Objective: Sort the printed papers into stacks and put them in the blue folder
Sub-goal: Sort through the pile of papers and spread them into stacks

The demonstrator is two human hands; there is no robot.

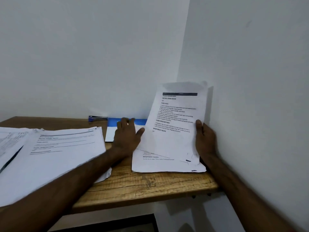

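My right hand [204, 139] grips the right edge of a printed sheet [175, 118] and holds it tilted up against the corner wall. My left hand [127, 134] lies flat with straight fingers, its thumb touching the sheet's left edge. Under the raised sheet a small stack of printed papers [167, 163] rests on the wooden table [150, 185]. The blue folder [140, 122] lies at the back against the wall, partly hidden by my left hand and the sheet. A large spread pile of printed papers [55, 151] covers the table's left side.
A blue stapler [97, 118] lies at the back by the wall, left of the folder. A white sheet [110, 135] sits on the folder. White walls close in behind and on the right. The table's front edge runs just below the small stack.
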